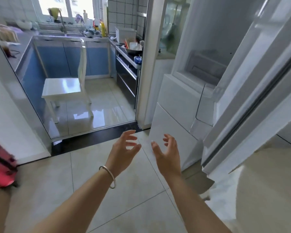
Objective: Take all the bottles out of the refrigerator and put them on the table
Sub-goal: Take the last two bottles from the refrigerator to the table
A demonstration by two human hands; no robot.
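Note:
The white refrigerator (178, 98) stands on the right with its upper door (259, 84) swung open toward me. Inside I see only pale shelves and a drawer; no bottle shows in this view. My left hand (124, 148), with a silver bangle on the wrist, and my right hand (166, 153) are both held out over the floor tiles in front of the refrigerator's lower drawers. Their fingers are spread and curled, palms facing each other, with nothing in them. No table is in sight.
A kitchen doorway with a dark threshold (94, 137) opens ahead. A white chair (65, 88) stands inside it, before blue cabinets and a sink counter (62, 36). A stove with a pan (133, 51) is at the right. A red suitcase (0, 163) sits at the left edge.

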